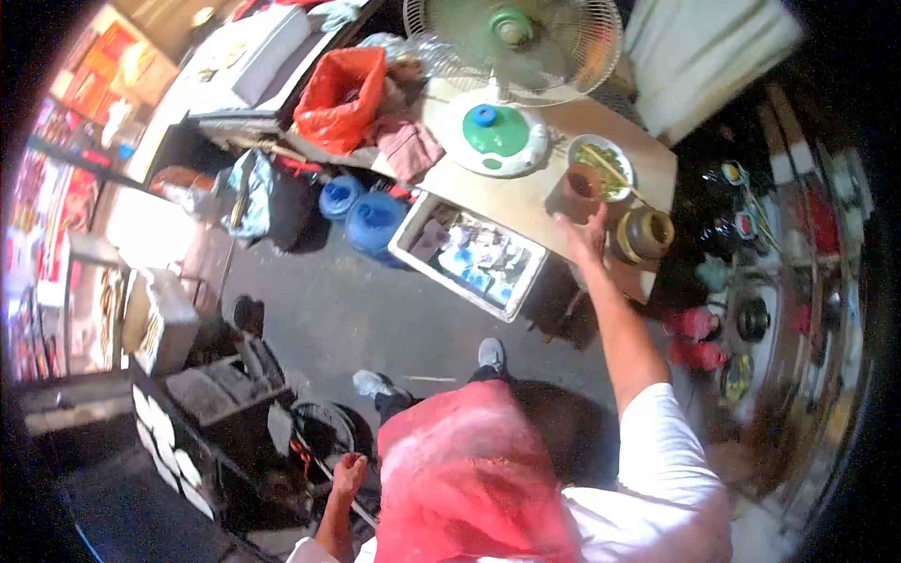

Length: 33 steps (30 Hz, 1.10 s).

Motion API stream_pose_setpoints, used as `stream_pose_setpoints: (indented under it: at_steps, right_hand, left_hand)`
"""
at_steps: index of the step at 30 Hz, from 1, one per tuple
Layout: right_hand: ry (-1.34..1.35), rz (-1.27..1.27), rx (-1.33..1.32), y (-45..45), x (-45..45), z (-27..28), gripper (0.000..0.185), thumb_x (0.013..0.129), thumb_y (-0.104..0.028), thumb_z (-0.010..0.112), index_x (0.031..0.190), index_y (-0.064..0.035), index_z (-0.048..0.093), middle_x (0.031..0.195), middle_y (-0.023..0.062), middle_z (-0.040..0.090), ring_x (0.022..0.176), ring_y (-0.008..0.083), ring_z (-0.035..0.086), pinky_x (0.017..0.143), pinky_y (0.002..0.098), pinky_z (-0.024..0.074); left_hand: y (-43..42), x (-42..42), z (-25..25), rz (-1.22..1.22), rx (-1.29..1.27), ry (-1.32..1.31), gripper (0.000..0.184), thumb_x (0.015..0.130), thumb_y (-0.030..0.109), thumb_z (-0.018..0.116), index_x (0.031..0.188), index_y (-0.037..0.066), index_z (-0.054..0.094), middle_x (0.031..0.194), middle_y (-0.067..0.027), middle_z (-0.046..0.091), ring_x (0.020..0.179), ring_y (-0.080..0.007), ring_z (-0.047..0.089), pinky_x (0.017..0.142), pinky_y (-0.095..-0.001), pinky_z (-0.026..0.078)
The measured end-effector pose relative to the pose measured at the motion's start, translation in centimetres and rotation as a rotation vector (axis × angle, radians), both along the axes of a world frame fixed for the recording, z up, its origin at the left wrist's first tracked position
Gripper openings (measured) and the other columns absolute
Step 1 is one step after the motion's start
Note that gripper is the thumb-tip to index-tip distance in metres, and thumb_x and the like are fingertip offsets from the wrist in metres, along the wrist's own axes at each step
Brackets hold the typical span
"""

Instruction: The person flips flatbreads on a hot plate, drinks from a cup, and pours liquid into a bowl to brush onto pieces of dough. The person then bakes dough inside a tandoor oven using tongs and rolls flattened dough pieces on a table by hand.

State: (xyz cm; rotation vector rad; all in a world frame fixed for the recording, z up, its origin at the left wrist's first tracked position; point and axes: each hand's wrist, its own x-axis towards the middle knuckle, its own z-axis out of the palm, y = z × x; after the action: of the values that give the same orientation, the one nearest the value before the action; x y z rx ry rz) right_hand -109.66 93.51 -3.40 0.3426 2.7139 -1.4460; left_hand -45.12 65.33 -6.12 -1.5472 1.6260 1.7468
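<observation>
My right hand (587, 235) reaches to the table, thumb and fingers spread at the near side of a brown cup (583, 184). The cup stands upright, and I cannot make out a firm grip on it. Just behind it is a white bowl (620, 190) of green food with chopsticks (601, 161) in it. A dark round jar (645, 233) with a pale band stands to the right of this hand. Low at my left side, my left hand (349, 474) is closed with curled fingers, and nothing shows in it. It is near a black wheeled frame (324, 427).
A fan (511, 33) on a green and white base (493, 139) stands on the table (526, 202). A white foam box (404, 246) of small packets sits before it. Blue water jugs (374, 223), a red bag (340, 98) and a dark cabinet (221, 389) are left.
</observation>
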Motion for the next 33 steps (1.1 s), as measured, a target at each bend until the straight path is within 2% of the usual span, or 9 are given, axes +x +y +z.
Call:
stream_pose_setpoints:
  at_steps: [3, 4, 5, 7, 11, 15, 22, 26, 33]
  right_hand:
    - [0.192, 0.153, -0.190, -1.5, -0.4, 3.2, 0.094, 0.065, -0.018, 0.081, 0.138, 0.0054, 0.027, 0.133, 0.0234, 0.043, 0.122, 0.0318, 0.044, 0.105, 0.0376, 0.0321]
    - [0.165, 0.195, -0.261, -0.4, -2.9, -2.2, 0.092, 0.071, -0.026, 0.078, 0.143, -0.0047, 0.026, 0.132, 0.0191, 0.049, 0.121, 0.0288, 0.048, 0.102, 0.0352, 0.0359]
    - [0.173, 0.206, -0.241, -0.5, -3.2, -2.3, 0.087, 0.072, -0.023, 0.078, 0.141, -0.0043, 0.028, 0.127, 0.0175, 0.053, 0.117, 0.0268, 0.050, 0.101, 0.0349, 0.0364]
    - [0.089, 0.202, -0.273, -1.6, -2.2, 2.5, 0.075, 0.074, -0.020, 0.076, 0.135, -0.0021, 0.036, 0.114, 0.0122, 0.062, 0.109, 0.0218, 0.055, 0.098, 0.0334, 0.0382]
    - [0.212, 0.210, -0.363, -1.3, -2.3, -0.6, 0.066, 0.073, -0.018, 0.076, 0.129, -0.0018, 0.045, 0.113, 0.0098, 0.062, 0.105, 0.0194, 0.056, 0.094, 0.0315, 0.0420]
    - [0.176, 0.452, -0.227, -1.8, 1.9, 4.0, 0.068, 0.066, -0.016, 0.078, 0.125, 0.0002, 0.050, 0.120, 0.0152, 0.057, 0.108, 0.0249, 0.057, 0.094, 0.0341, 0.0444]
    - [0.368, 0.968, -0.302, -5.5, 14.0, 22.5, 0.065, 0.067, -0.020, 0.079, 0.123, -0.0049, 0.050, 0.111, 0.0123, 0.061, 0.103, 0.0231, 0.061, 0.090, 0.0352, 0.0477]
    - [0.486, 1.099, -0.102, -6.3, 20.9, 30.5, 0.066, 0.062, -0.018, 0.084, 0.117, -0.0022, 0.053, 0.111, 0.0113, 0.062, 0.103, 0.0192, 0.060, 0.091, 0.0338, 0.0472]
    - [0.884, 1.577, -0.191, -7.9, 29.2, 40.3, 0.070, 0.066, -0.046, 0.075, 0.112, 0.0027, 0.056, 0.103, 0.0172, 0.062, 0.095, 0.0303, 0.062, 0.083, 0.0385, 0.0498]
  left_hand:
    - [4.9, 0.4, 4.0, 0.093, -0.027, -0.087, 0.031, 0.089, 0.023, 0.061, 0.106, -0.002, 0.056, 0.080, -0.0039, 0.059, 0.066, -0.0123, 0.055, 0.059, -0.0285, 0.048]
    - [6.2, 1.1, 4.4, 0.128, -0.037, -0.102, 0.031, 0.089, 0.023, 0.061, 0.106, -0.002, 0.056, 0.080, -0.0039, 0.059, 0.066, -0.0123, 0.055, 0.059, -0.0285, 0.048]
    - [7.3, 1.8, 4.5, 0.159, -0.031, -0.144, 0.031, 0.089, 0.024, 0.061, 0.106, -0.002, 0.056, 0.081, -0.0039, 0.059, 0.068, -0.0124, 0.056, 0.060, -0.0289, 0.048]
    - [9.2, 2.2, 5.7, 0.186, -0.015, -0.199, 0.031, 0.089, 0.024, 0.061, 0.106, -0.002, 0.056, 0.084, -0.0048, 0.060, 0.072, -0.0129, 0.056, 0.063, -0.0293, 0.050]
    - [11.3, 4.1, 5.3, 0.226, -0.028, -0.151, 0.030, 0.089, 0.023, 0.061, 0.106, -0.002, 0.057, 0.086, -0.0066, 0.061, 0.074, -0.0141, 0.058, 0.064, -0.0293, 0.050]
    - [11.2, 2.6, 5.8, 0.090, -0.042, -0.210, 0.030, 0.089, 0.023, 0.061, 0.106, -0.001, 0.057, 0.086, -0.0068, 0.061, 0.074, -0.0141, 0.058, 0.063, -0.0289, 0.049]
    - [8.2, 3.6, 3.2, 0.123, -0.061, 0.045, 0.027, 0.090, 0.021, 0.058, 0.106, -0.002, 0.057, 0.084, -0.0051, 0.060, 0.072, -0.0126, 0.056, 0.059, -0.0253, 0.047]
    - [6.4, 4.3, 2.7, 0.173, -0.054, 0.156, 0.027, 0.091, 0.019, 0.057, 0.105, -0.004, 0.056, 0.081, -0.0056, 0.059, 0.067, -0.0128, 0.055, 0.058, -0.0258, 0.047]
    - [5.7, 9.5, -2.1, 0.150, -0.081, 0.033, 0.023, 0.090, 0.018, 0.058, 0.102, -0.002, 0.056, 0.075, -0.0050, 0.058, 0.060, -0.0129, 0.054, 0.054, -0.0275, 0.048]
